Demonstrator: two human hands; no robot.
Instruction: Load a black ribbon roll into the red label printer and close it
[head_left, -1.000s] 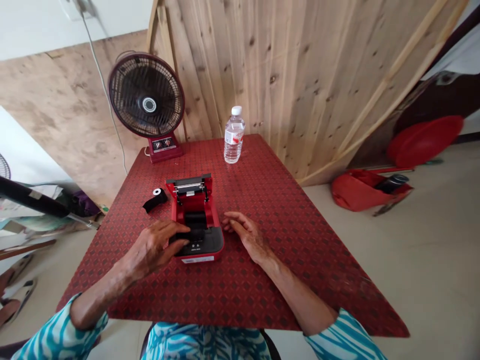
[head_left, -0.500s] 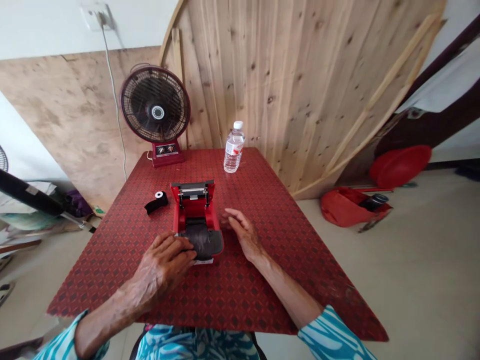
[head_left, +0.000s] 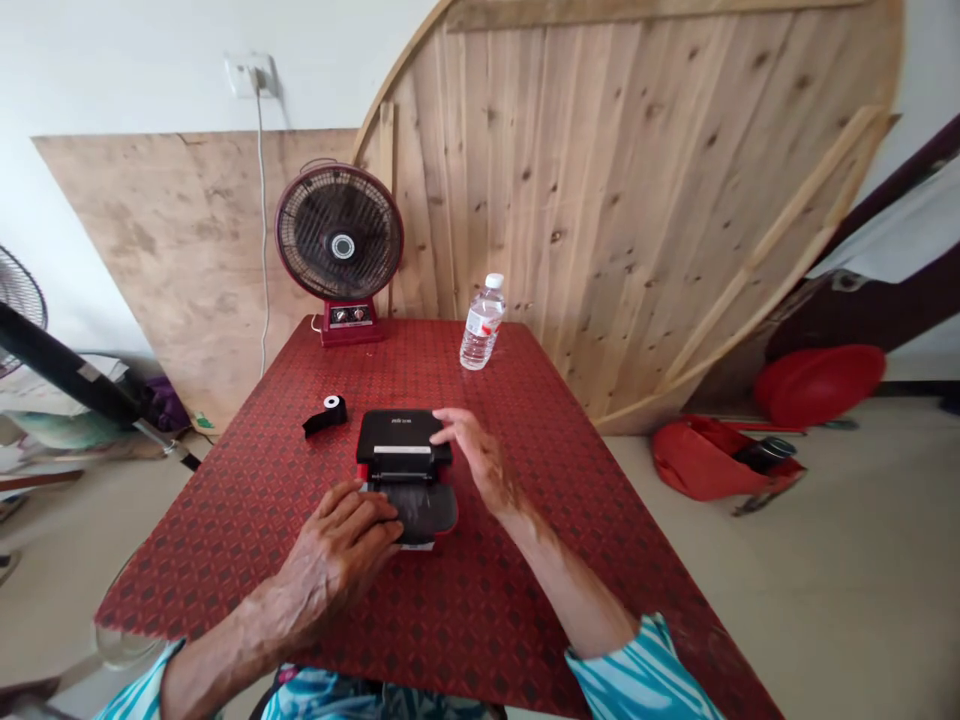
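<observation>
A small red-and-black printer [head_left: 406,447] sits on the table, its black lid folded down over the back part. At its front, a dark grey flap [head_left: 431,508] with a dark strip lies toward me. My left hand [head_left: 341,535] grips the front left of the printer, fingers together over the flap and strip; its thumb is hidden. Against the lid's right edge rest the stretched fingertips of my right hand [head_left: 480,460], which is open. A roll of black tape [head_left: 330,413] with a white core lies behind and left of the printer, its end partly unwound.
A red patterned cloth covers the table [head_left: 540,560]. Toward its back stand a fan [head_left: 341,240] and a clear water bottle [head_left: 481,325]. Behind lean wooden boards [head_left: 600,200]. On the floor at right are a red bag [head_left: 694,460] and a red basin [head_left: 821,385].
The printer's raised lid has swung down, shut over the red compartment. My right hand has moved up from beside the printer onto the lid. My left hand stays at the front flap.
</observation>
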